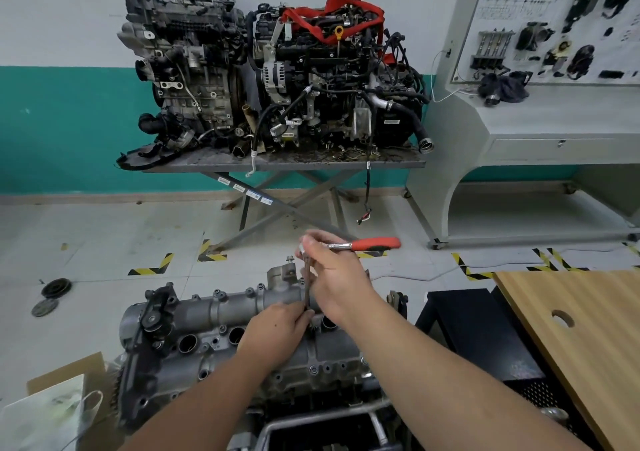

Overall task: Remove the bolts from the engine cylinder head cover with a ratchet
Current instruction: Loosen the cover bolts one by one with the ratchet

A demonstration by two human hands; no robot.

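The grey cylinder head cover (221, 315) lies in front of me on its engine, with several small bolts along its edges and one raised bolt (289, 259) at its far end. My right hand (332, 281) grips the head of a ratchet (374, 244) whose red handle points right. A dark extension bar (307, 288) runs down from the ratchet head to the cover. My left hand (277, 329) pinches the bar's lower end where it meets the cover; the bolt under it is hidden.
Two larger engines (270, 76) sit on a scissor-lift table (284, 165) across the floor. A grey training board stand (540, 69) is at the right. A wooden tabletop (588, 346) and a dark cabinet (478, 333) are close on my right. Cardboard (65, 378) lies lower left.
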